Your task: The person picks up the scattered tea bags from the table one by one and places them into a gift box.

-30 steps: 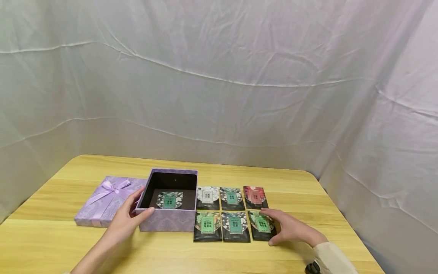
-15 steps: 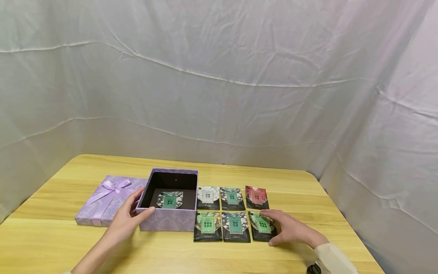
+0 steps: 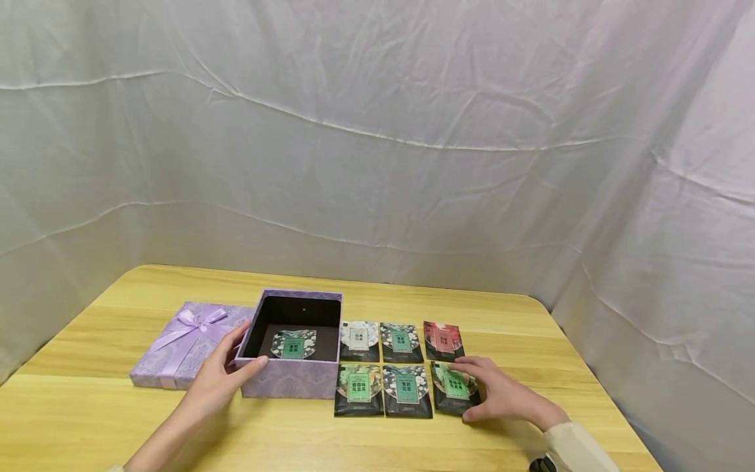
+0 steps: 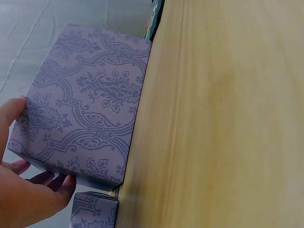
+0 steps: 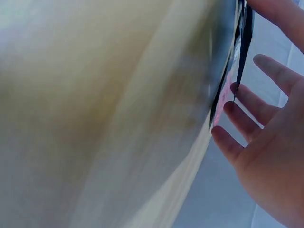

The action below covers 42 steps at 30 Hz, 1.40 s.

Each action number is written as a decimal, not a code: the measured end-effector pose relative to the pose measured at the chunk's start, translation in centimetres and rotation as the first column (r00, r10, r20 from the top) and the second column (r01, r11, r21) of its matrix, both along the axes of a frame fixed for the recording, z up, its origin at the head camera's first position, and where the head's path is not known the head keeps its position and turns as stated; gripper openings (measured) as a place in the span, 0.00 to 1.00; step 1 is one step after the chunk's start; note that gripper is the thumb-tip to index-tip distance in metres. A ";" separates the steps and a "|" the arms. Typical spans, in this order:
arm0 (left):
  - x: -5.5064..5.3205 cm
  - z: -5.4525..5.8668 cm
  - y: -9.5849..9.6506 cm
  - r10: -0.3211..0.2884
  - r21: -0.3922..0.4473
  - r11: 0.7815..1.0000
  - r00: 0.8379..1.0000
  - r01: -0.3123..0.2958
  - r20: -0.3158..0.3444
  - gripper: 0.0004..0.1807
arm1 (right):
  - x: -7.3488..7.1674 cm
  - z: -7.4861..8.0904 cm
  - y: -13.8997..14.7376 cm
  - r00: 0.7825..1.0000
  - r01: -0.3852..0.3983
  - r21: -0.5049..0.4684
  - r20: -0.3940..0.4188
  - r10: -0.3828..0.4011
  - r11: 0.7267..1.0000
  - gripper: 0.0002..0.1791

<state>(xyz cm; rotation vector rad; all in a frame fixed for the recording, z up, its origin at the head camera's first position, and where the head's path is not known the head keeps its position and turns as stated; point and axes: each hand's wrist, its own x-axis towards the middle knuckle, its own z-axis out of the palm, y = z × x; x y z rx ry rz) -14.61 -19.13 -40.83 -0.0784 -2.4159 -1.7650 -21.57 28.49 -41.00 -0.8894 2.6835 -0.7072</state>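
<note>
Left fingers (image 3: pixel 233 338): gripping purple box (image 3: pixel 289 381) (floral packet (image 3: pixel 293 345) inside) | Right fingers (image 3: pixel 476 368): pinching green packet (image 3: pixel 453 388)

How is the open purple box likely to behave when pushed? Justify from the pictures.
The open purple box probably stays stiff, being square-edged. Sitting flat on the table, it seems unlikely to roll. Mostly hollow, it may be light.

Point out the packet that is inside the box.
The teal-labelled packet on the dark floor of the purple box. It alone is within the walls; the other six packets are outside, to the box's right.
</note>
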 end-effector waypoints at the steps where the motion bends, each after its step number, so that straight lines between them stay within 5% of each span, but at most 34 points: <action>1: 0.0 0.0 0.0 0.000 0.000 1.000 1.000 0.000 0.001 0.41 | 0.0 0.1 0.0 1.000 0.005 -0.003 -0.006 -0.005 1.000 0.47; 16: 0.0 0.0 0.0 -0.001 -0.002 1.000 1.000 0.001 -0.009 0.41 | 0.5 0.6 -1.0 0.997 0.049 -0.047 -0.053 -0.052 0.998 0.48; 42: -0.1 -0.1 0.0 -0.003 0.008 1.000 1.000 0.003 -0.007 0.41 | 0.1 1.2 -3.9 0.996 -0.006 -0.101 -0.090 -0.003 0.995 0.46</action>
